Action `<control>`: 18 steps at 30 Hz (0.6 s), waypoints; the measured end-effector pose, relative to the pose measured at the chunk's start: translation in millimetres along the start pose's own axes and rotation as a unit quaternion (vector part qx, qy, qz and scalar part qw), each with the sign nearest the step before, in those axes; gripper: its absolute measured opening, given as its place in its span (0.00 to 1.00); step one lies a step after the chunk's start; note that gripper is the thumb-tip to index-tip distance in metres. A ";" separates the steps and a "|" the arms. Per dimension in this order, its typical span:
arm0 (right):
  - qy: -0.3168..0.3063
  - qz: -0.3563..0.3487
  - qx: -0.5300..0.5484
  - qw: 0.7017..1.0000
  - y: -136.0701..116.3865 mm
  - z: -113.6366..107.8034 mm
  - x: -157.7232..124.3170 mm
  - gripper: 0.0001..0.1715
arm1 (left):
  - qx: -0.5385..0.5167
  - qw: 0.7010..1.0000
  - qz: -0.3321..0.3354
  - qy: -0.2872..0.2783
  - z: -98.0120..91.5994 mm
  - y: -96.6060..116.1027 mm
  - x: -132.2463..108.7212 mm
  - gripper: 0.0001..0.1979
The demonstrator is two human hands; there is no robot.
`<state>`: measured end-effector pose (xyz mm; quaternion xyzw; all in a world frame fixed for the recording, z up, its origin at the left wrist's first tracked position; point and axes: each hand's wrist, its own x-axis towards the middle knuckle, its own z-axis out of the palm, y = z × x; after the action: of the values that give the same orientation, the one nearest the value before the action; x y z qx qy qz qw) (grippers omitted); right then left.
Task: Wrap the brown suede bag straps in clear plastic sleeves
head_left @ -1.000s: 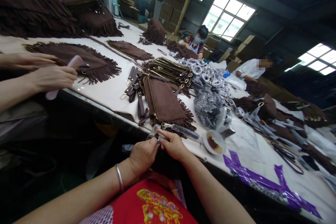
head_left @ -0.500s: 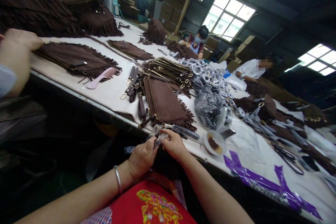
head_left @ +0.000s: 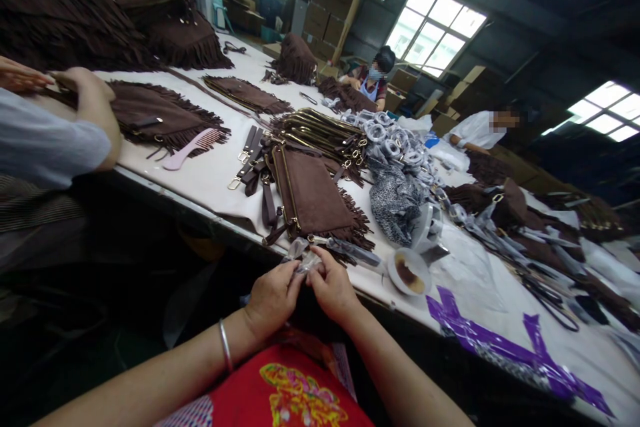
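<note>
At the table's near edge, my left hand and my right hand pinch a crumpled piece of clear plastic wrap between them. Both are closed, thumbs and fingertips close together; whatever lies inside the wrap is too small to make out. Just beyond them a brown fringed suede pouch with a gold zip lies flat. A strap wrapped in plastic rests along its near side. Brown wrist straps with gold clasps lie left of the pouch, and a row of gold-zipped pouches stands behind it.
A bowl with brown contents and a tape dispenser stand to my right, by a patterned cloth and plastic-wrapped rolled straps. Purple tape marks the edge. At left are a pink comb and a co-worker's arm.
My fingers have shifted slightly on the plastic wrap, which stays in both hands. The co-worker's arm at left has come further in over the fringed bag there.
</note>
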<state>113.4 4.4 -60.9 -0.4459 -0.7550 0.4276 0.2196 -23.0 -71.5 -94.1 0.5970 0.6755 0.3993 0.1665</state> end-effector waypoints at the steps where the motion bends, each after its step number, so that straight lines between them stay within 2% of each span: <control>1: 0.009 0.003 -0.002 1.000 0.3 0.2 -3.2 0.30 | -0.035 0.999 -0.025 -0.009 -1.4 3.2 1.7 0.15; 4: 0.033 0.019 0.008 0.999 1.5 2.5 -10.8 0.32 | -0.152 0.982 -0.104 -0.037 -4.4 12.1 8.2 0.12; 7: 0.060 0.050 0.005 0.997 0.9 4.7 -15.0 0.35 | -0.261 0.943 -0.197 -0.066 -3.7 17.8 13.6 0.10; 10: 0.076 0.070 -0.019 0.994 -2.0 4.7 -16.7 0.36 | -0.368 0.876 -0.291 -0.112 -1.7 19.9 15.2 0.12; 12: 0.083 0.066 -0.038 0.994 -4.1 4.2 -16.9 0.34 | -0.432 0.827 -0.331 -0.136 -1.7 19.9 14.5 0.13; 18: 0.101 0.067 -0.064 0.991 -5.0 9.4 -16.0 0.32 | -0.575 0.709 -0.378 -0.153 -3.6 17.2 11.3 0.12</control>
<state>112.5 -14.8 -60.9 -0.5494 -0.7231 0.3453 0.2369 -16.6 -62.7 -76.3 0.1330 0.4493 0.5170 0.7163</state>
